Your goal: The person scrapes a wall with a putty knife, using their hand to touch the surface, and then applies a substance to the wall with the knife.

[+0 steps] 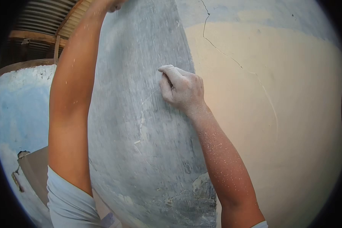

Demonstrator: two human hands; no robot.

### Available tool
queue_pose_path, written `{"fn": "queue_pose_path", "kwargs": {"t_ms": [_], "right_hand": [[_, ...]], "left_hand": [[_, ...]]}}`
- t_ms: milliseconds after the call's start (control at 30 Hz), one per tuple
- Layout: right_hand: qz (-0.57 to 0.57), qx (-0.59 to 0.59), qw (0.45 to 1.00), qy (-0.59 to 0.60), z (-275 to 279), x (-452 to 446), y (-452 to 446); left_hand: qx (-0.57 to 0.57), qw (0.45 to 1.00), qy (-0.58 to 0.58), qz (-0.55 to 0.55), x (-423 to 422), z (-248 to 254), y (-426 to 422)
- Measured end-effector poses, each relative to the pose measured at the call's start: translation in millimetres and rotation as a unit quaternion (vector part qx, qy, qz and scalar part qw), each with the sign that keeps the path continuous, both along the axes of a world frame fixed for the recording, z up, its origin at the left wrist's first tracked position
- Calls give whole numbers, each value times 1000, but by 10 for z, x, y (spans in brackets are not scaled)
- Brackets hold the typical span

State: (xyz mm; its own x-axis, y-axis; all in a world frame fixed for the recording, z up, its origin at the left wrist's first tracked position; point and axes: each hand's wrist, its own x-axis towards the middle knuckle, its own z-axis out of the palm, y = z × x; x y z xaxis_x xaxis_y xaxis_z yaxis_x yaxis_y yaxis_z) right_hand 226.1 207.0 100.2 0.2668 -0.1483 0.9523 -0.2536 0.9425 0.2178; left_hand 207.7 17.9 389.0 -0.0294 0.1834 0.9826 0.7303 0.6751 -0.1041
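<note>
Streaked grey wall (121, 95) behind dusty right hand (184, 88), grip curled closed, contents unclear; left hand (114, 5), grip unclear.

Two hands (186, 88), two arms (73, 87), two sleeves (70, 199), one corrugated roof (41, 19).

we can read no texts, labels, brands, numbers or signs anywhere, from the upper left of the frame to the lower right.
</note>
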Motion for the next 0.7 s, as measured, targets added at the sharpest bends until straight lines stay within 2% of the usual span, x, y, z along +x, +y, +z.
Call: {"fn": "queue_pose_path", "kwargs": {"t_ms": [167, 200, 300, 333, 367, 400, 467, 567, 667, 700], "right_hand": [[1, 0, 1000, 10, -4, 2, 5], [3, 1, 1000, 11, -12, 13, 10], [4, 14, 1000, 13, 17, 18, 11], [10, 13, 1000, 19, 15, 5, 13], [15, 12, 1000, 25, 1, -10, 12], [14, 12, 1000, 24, -2, -19, 6], [14, -3, 999, 28, -2, -13, 8], [14, 3, 1000, 19, -3, -4, 15], [20, 0, 1000, 18, -6, 0, 8], [21, 0, 1000, 17, -4, -2, 9]], "left_hand": [[16, 999, 10, 49, 57, -268, 82], [-10, 999, -2, 32, 230, -560, 9], [-22, 999, -22, 15, 412, -765, -9], [-2, 999, -35, 40, 224, -412, 6], [7, 1000, -20, 1, -2, -13, 22], [17, 999, -4, -39, -1, 85, 43], [17, 999, 9, -32, -94, 159, 104], [29, 999, 41, -2, 93, -136, 207], [-10, 1000, -20, 16, 567, -864, 158], [-3, 999, 2, 36, 593, -926, 185]]}}
